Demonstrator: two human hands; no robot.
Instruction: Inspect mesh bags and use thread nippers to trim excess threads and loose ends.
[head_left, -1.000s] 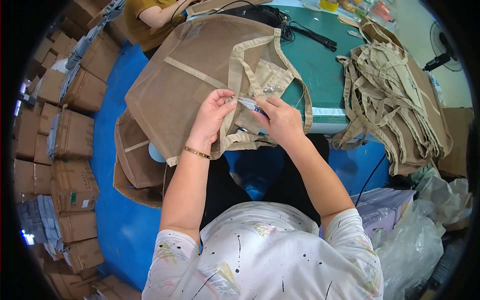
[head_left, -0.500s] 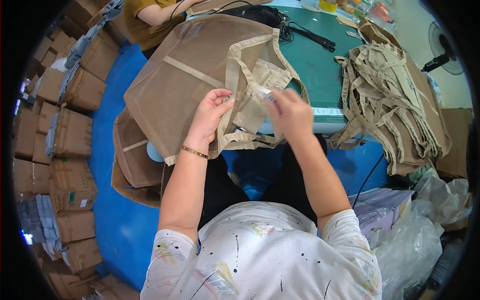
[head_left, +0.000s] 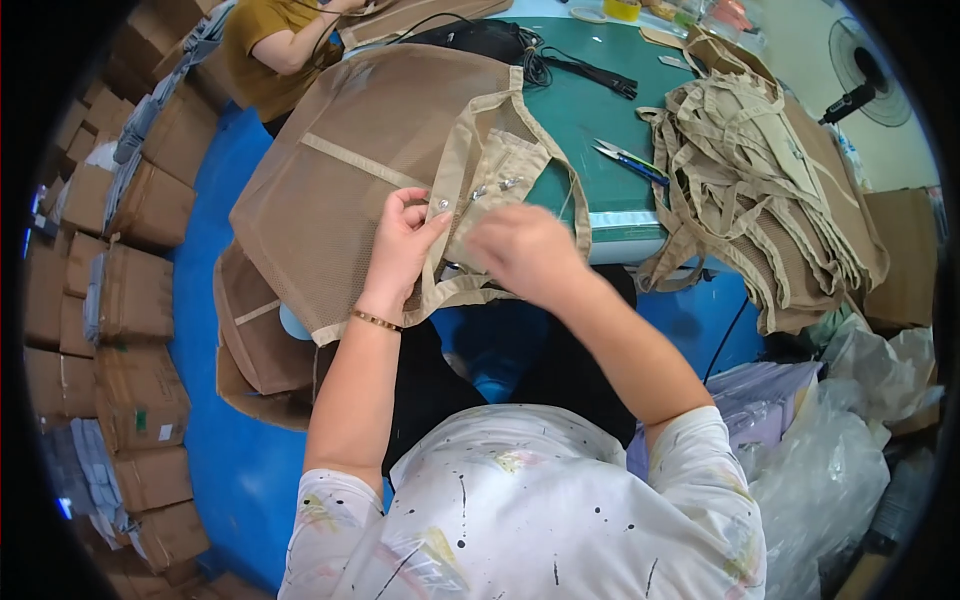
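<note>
A tan mesh bag lies over the table's near edge, its cloth-bound straps and opening toward me. The thumb and fingers of my left hand pinch the cloth band of this bag, beside a small round metal snap. Over the bag's opening, my right hand is curled and blurred by motion, so what its fingertips hold is hidden. Several small shiny metal pieces show on the inner cloth panel just beyond it. Blue-handled thread snips rest on the green table top to the right.
A heap of tan mesh bags covers the table's right side. Black cord and straps lie at the back, near another person's arm. Cardboard boxes line the left. Clear plastic lies at lower right; a fan stands behind.
My right hand has moved left, close to my left hand. The thread snips show on the table where none were visible before. My left hand keeps its pinch on the bag.
</note>
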